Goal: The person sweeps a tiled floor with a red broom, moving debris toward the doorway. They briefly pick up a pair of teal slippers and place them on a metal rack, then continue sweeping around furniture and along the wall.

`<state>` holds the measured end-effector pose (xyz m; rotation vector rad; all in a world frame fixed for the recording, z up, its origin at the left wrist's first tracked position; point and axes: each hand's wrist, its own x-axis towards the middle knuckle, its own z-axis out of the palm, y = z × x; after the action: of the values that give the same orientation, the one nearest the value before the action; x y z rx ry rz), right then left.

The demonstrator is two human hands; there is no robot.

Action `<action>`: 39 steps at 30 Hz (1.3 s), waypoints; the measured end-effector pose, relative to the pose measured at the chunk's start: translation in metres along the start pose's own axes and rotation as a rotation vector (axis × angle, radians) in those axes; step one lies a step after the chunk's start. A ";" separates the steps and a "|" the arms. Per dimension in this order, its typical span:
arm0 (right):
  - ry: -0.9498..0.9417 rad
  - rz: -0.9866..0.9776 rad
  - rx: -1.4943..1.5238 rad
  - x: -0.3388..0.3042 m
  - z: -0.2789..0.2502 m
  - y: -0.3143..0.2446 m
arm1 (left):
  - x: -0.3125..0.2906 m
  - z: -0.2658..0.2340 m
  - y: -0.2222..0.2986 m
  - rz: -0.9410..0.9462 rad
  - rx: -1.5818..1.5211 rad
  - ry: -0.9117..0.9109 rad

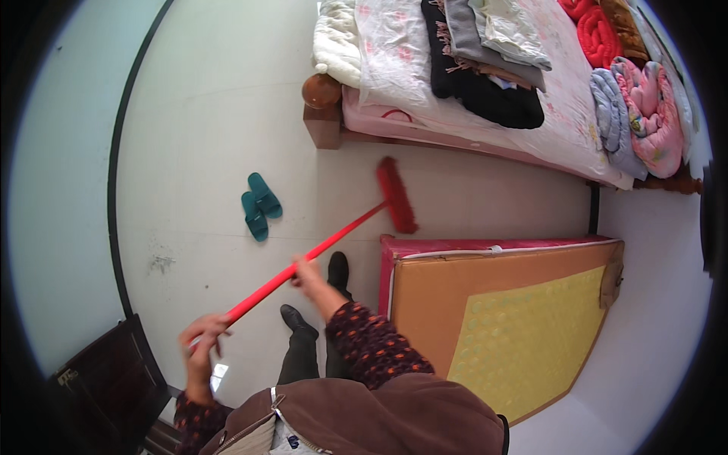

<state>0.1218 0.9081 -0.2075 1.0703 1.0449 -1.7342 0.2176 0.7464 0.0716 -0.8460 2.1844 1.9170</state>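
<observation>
A red broom (pixel 334 239) slants across the view, its bristled head (pixel 396 196) resting on the pale tiled floor between the bed and a leaning mattress. My left hand (pixel 203 337) is closed round the upper end of the handle, at the lower left. Farther down the shaft, my right hand (pixel 306 274) grips it with fingers wrapped around. Both sleeves are dark with orange-red specks.
Two green slippers (pixel 262 206) lie left of the broom head. A bed (pixel 485 144) with folded clothes and quilts stands at the far right. The mattress (pixel 428 292) leans nearer, on the right. A dark wooden piece (pixel 114 383) is at lower left; grey debris (pixel 161 262) marks the floor.
</observation>
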 end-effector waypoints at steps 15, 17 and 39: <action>0.061 -0.112 -0.337 -0.005 0.046 -0.008 | -0.005 -0.036 -0.049 0.181 -0.307 0.171; 0.022 -0.072 -0.373 0.018 0.042 -0.007 | -0.001 -0.034 -0.069 0.098 -0.376 0.207; -0.793 -0.402 -1.699 0.059 0.202 0.219 | -0.347 -0.300 -0.151 0.133 -0.457 1.318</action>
<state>0.2574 0.6399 -0.2523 -0.8446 1.5788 -0.7275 0.6610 0.5715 0.1476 -2.6996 2.2454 2.2437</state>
